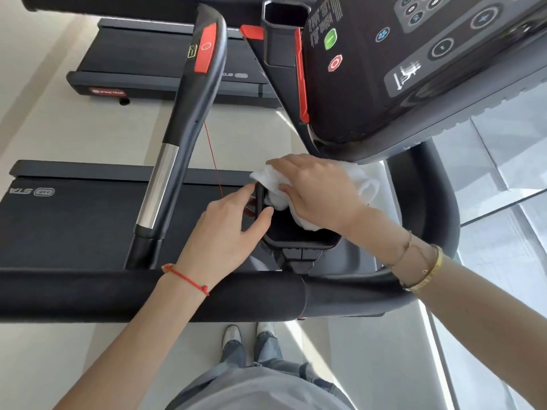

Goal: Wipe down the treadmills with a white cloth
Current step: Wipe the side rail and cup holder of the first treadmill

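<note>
Right hand (319,193) presses the bunched white cloth (276,184) into the far end of the black cup holder (299,242), fingers curled over it. Left hand (226,229) pinches the holder's left rim, steadying it. Cloth looks soft and light, conforms readily; best held as a wad. Holder depth probably shallow; unclear. Console (414,69) sits beyond.
</note>
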Motion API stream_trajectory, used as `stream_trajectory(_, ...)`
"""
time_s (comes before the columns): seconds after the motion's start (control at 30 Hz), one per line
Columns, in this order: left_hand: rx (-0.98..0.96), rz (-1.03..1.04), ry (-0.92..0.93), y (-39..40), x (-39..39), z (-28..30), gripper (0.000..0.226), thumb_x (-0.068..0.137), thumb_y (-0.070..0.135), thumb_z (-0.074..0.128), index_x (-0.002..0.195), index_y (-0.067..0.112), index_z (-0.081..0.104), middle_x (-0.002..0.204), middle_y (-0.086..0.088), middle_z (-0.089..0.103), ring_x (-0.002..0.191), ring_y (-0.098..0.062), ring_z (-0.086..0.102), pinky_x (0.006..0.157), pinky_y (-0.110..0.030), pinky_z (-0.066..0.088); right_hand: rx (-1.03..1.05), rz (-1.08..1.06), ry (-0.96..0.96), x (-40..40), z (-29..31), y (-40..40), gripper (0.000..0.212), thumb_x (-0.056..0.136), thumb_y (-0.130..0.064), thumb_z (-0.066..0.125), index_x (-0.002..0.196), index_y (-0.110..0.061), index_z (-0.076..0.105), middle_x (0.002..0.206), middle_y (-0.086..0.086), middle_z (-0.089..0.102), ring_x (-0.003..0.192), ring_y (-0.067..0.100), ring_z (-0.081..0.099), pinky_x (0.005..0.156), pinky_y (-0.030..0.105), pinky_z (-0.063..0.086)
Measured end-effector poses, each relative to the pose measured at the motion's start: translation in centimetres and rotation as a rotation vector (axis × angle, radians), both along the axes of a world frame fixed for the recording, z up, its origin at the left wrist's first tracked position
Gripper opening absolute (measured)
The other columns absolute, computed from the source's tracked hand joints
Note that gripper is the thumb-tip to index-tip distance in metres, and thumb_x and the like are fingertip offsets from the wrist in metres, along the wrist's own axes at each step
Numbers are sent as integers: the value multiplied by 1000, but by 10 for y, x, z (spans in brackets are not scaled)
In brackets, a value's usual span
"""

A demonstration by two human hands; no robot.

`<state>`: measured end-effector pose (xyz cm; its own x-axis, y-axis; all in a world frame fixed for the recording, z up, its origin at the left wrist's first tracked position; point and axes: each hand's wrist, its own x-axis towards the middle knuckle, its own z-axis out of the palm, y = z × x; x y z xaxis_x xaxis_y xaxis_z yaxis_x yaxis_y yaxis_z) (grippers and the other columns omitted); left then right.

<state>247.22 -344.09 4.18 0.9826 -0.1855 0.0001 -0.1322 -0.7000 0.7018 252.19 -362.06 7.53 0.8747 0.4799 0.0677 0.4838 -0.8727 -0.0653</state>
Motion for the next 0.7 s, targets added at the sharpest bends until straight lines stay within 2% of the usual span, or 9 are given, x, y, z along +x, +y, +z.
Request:
stream_trajectory(0.1, -13, 3, 10, 0, 0, 0, 59, 90, 55, 44, 140, 26, 49, 119, 6, 65, 111, -10, 61, 95, -34, 52, 43, 71, 46, 0, 3, -14, 47, 99, -31, 50, 144, -20, 44, 131, -1, 58, 120, 22, 53, 93, 35, 45)
stream_trajectory(0.23, -49, -6, 11, 0, 0, 2, 59, 90, 55, 44, 144, 31, 45, 120, 9, 66, 110, -7, 62, 97, -35, 52, 309, -89, 147, -19, -3, -44, 55, 94, -33, 58, 145, -27, 40, 140, -6, 48, 117, 20, 53, 88, 32, 43)
stream_trajectory(0.3, -63, -6, 8, 0, 0, 3, 58, 90, 54, 45, 143, 32, 45, 118, 10, 66, 108, -7, 62, 96, -36, 53, 328, -113, 212, -20, -6, -48, 56, 94, -31, 57, 146, -24, 37, 142, -3, 45, 116, 22, 52, 87, 30, 39)
stream_trajectory(0.43, -36, -3, 8, 0, 1, 4, 58, 90, 53, 45, 142, 29, 47, 117, 9, 67, 108, -9, 62, 95, -36, 53, 81, 2, 120, -4, -2, -34, 46, 98, -28, 50, 141, -14, 42, 131, 5, 52, 111, 31, 54, 91, 36, 43)
stream_trajectory(0.53, -11, 4, 17, 0, 1, 4, 54, 89, 53, 46, 135, 25, 53, 109, 6, 68, 102, -12, 64, 90, -37, 54, -163, 118, -25, 8, 0, -13, 39, 100, -31, 41, 136, -14, 40, 121, 3, 54, 100, 25, 55, 83, 39, 48)
stream_trajectory(0.63, 4, 13, 11, 0, 1, 4, 40, 90, 50, 48, 116, 22, 59, 90, 1, 66, 85, -17, 64, 78, -43, 55, -235, 187, -82, 9, -2, 1, 37, 101, -29, 38, 135, -17, 39, 119, 0, 53, 94, 21, 54, 78, 35, 48)
stream_trajectory(0.7, -3, 11, 9, 0, 2, 3, 40, 90, 49, 49, 119, 23, 59, 93, 2, 67, 87, -16, 65, 80, -41, 55, -225, 134, -85, 3, -2, -3, 38, 101, -31, 38, 137, -18, 39, 117, 0, 54, 93, 22, 54, 77, 35, 46)
